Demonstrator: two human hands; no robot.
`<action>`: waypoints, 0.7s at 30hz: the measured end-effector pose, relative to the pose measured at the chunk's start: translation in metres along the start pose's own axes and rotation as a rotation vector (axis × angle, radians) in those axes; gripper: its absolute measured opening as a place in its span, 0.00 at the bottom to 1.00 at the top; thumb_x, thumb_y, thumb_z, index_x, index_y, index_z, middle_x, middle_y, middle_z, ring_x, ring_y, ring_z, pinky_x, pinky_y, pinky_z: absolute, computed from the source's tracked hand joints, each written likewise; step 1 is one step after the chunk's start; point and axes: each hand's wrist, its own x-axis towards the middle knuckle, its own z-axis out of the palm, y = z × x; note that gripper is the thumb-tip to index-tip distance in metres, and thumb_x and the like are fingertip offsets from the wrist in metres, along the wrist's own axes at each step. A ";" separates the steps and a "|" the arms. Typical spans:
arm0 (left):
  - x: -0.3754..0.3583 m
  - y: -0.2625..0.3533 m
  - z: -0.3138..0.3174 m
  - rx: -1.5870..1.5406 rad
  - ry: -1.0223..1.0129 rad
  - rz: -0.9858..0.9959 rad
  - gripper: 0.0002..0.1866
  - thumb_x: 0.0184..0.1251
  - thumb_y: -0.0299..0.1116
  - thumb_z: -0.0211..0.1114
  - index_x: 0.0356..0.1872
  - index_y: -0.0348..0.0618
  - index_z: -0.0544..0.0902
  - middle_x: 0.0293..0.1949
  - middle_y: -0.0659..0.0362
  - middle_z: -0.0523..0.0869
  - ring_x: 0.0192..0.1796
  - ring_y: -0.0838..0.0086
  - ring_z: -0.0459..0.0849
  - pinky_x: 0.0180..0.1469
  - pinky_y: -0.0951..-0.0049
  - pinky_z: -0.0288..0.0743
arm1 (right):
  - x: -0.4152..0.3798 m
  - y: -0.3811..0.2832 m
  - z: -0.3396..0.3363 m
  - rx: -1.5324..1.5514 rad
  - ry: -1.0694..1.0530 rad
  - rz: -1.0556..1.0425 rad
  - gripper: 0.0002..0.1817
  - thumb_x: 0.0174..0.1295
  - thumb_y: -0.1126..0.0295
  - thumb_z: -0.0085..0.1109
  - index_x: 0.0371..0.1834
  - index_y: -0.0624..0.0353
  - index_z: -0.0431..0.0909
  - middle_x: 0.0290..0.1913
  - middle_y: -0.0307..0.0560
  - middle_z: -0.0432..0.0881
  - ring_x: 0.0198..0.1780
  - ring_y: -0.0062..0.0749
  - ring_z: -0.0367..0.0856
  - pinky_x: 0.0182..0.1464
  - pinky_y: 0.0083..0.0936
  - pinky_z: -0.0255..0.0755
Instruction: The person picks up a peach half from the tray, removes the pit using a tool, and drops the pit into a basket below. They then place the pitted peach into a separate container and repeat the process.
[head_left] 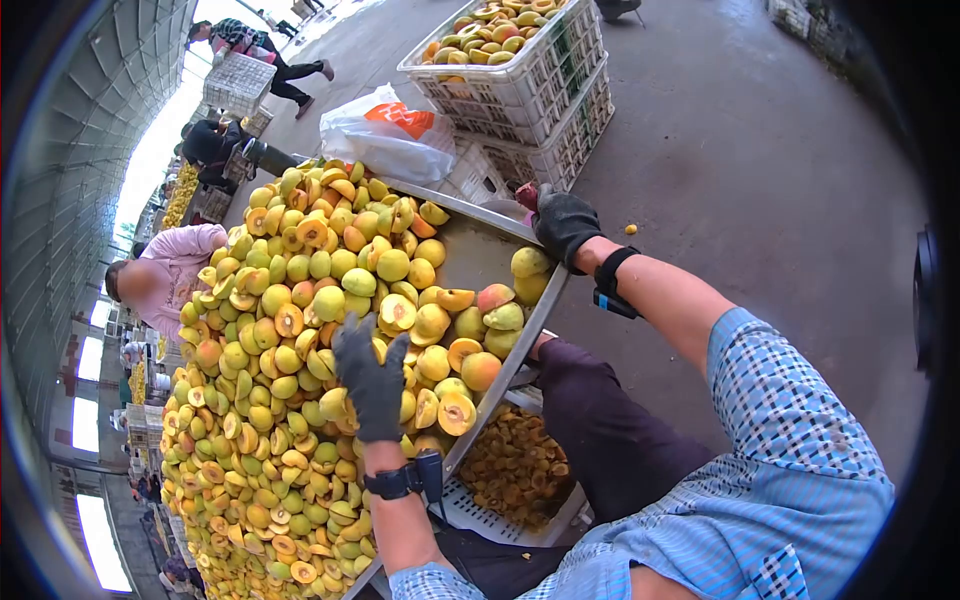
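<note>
Blue checked sleeve (pixel 790 470) filled the lower right of the view, nearest the camera. Left hand (pixel 372 378), in a dark glove with a black wrist strap, lay flat on the fruit heap (pixel 270 340) that covered the metal tabletop (pixel 480 255). Its fingers (pixel 347 340) were spread open and pointed away from the body, up the heap; they gripped nothing, only rested on halved and whole yellow-orange fruit. Nearest whole pieces sat just to the right of that hand, toward the tabletop's near edge.

Right hand (pixel 563 222), also gloved, was at the far corner of the tabletop rim, well apart from the left. Its fingers were curled closed around a small reddish fruit (pixel 527 194), only partly visible. Two pale fruit (pixel 530 263) lay just below that hand, at the rim.

Heap's long axis ran from far right to near left along the tabletop. Left hand was the nearer one to the bulk of it. Below the rim, a white crate (pixel 515 465) held brown pits. Stacked crates (pixel 520 80) of fruit stood beyond.
</note>
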 end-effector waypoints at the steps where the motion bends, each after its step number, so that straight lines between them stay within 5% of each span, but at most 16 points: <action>1: 0.015 0.029 0.019 -0.259 -0.033 0.059 0.29 0.62 0.45 0.75 0.60 0.39 0.82 0.68 0.43 0.78 0.70 0.47 0.73 0.73 0.51 0.64 | 0.001 0.000 0.001 -0.001 0.005 0.000 0.16 0.66 0.65 0.52 0.54 0.60 0.77 0.48 0.64 0.87 0.51 0.59 0.87 0.54 0.50 0.78; 5: 0.053 0.105 0.126 -0.232 -0.226 0.406 0.39 0.60 0.47 0.75 0.69 0.37 0.73 0.72 0.40 0.72 0.74 0.44 0.68 0.76 0.50 0.60 | 0.015 0.021 0.039 0.073 0.159 -0.107 0.14 0.65 0.64 0.52 0.50 0.59 0.77 0.43 0.61 0.87 0.44 0.57 0.88 0.47 0.48 0.80; 6: 0.064 0.124 0.133 -0.239 -0.405 0.314 0.41 0.59 0.45 0.75 0.71 0.37 0.71 0.72 0.39 0.72 0.74 0.44 0.68 0.77 0.51 0.59 | 0.005 0.007 0.022 -0.018 0.105 -0.035 0.15 0.65 0.64 0.53 0.49 0.60 0.77 0.41 0.60 0.87 0.43 0.56 0.88 0.45 0.48 0.80; 9: 0.072 0.139 0.157 -0.420 -0.446 0.060 0.44 0.52 0.43 0.78 0.70 0.36 0.71 0.54 0.38 0.84 0.56 0.44 0.83 0.60 0.52 0.76 | 0.006 0.009 0.026 -0.009 0.164 -0.042 0.16 0.64 0.61 0.57 0.49 0.60 0.77 0.42 0.64 0.87 0.43 0.59 0.88 0.46 0.52 0.80; 11: 0.062 0.145 0.173 -0.292 -0.346 0.034 0.49 0.54 0.41 0.77 0.77 0.41 0.63 0.55 0.40 0.83 0.57 0.44 0.82 0.58 0.50 0.76 | -0.006 -0.008 -0.005 0.109 0.084 0.043 0.21 0.63 0.55 0.65 0.54 0.56 0.84 0.47 0.58 0.89 0.49 0.51 0.89 0.52 0.44 0.81; 13: 0.061 0.149 0.171 -0.288 -0.317 0.012 0.52 0.53 0.40 0.77 0.79 0.42 0.60 0.55 0.41 0.83 0.56 0.44 0.82 0.58 0.50 0.76 | -0.017 -0.007 -0.014 0.207 0.159 -0.134 0.16 0.64 0.63 0.56 0.49 0.62 0.78 0.43 0.65 0.87 0.43 0.60 0.88 0.45 0.51 0.80; 17: 0.056 0.113 0.183 -0.186 -0.360 0.128 0.52 0.51 0.38 0.77 0.79 0.41 0.61 0.54 0.41 0.83 0.55 0.45 0.82 0.58 0.51 0.77 | -0.009 -0.003 -0.006 0.169 0.107 -0.093 0.15 0.65 0.64 0.56 0.48 0.62 0.80 0.43 0.65 0.87 0.43 0.61 0.88 0.44 0.51 0.80; 20: 0.045 0.082 0.157 0.037 -0.213 0.247 0.43 0.49 0.37 0.78 0.71 0.43 0.72 0.53 0.42 0.82 0.54 0.46 0.82 0.56 0.51 0.77 | -0.005 -0.002 0.002 0.291 0.152 -0.031 0.13 0.65 0.68 0.53 0.45 0.63 0.82 0.40 0.66 0.87 0.42 0.60 0.88 0.43 0.50 0.81; 21: 0.043 0.076 0.138 0.096 -0.401 0.251 0.37 0.48 0.38 0.78 0.63 0.44 0.77 0.52 0.43 0.82 0.53 0.46 0.82 0.55 0.52 0.78 | -0.007 -0.003 0.000 0.298 0.153 -0.024 0.13 0.65 0.68 0.53 0.45 0.63 0.82 0.40 0.66 0.87 0.42 0.60 0.88 0.43 0.50 0.81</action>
